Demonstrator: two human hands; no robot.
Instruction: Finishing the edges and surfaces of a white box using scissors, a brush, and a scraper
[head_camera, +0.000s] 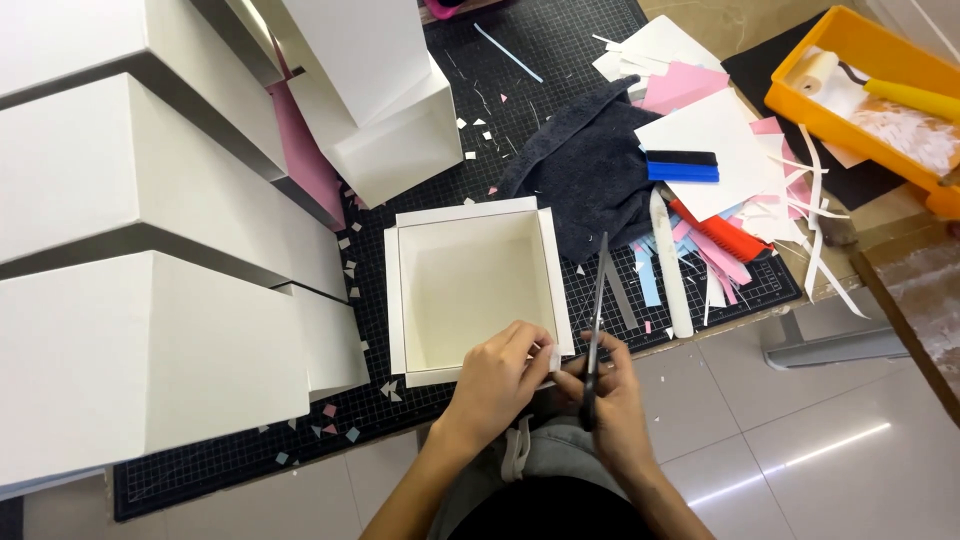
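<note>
Left-hand fingers (530, 345) pinched on the white box's (470, 285) near corner flap, right-hand fingers (612, 375) closed around scissors (596, 320).

Bright, even indoor light from above — the stacked white boxes (140, 190) come close to washing out, with soft shadows between them. A streak of glare lies on the glossy floor tiles (800, 460). Focus is sharp throughout; straight edges bow slightly near the frame's sides.

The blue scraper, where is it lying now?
In the head view, the blue scraper lies upper right on a white paper sheet, just right of the dark cloth.
</note>
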